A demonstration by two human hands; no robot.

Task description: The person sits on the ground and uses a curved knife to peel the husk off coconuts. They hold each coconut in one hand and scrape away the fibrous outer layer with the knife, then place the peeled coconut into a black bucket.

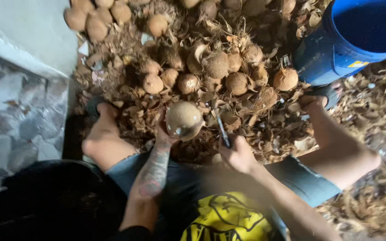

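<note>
Clearly the coconut (pixel 183 120), pale, smooth and mostly husked, sits raised in the left hand (pixel 164 134), fingers cupped under it, above the husk litter (pixel 246 116). Right hand (pixel 237 154) is clenched around a knife (pixel 222 129) beside it. A slipping blade could likely cut the holding fingers. Pile (pixel 211 67) and blue barrel (pixel 349 40) lie beyond.
</note>
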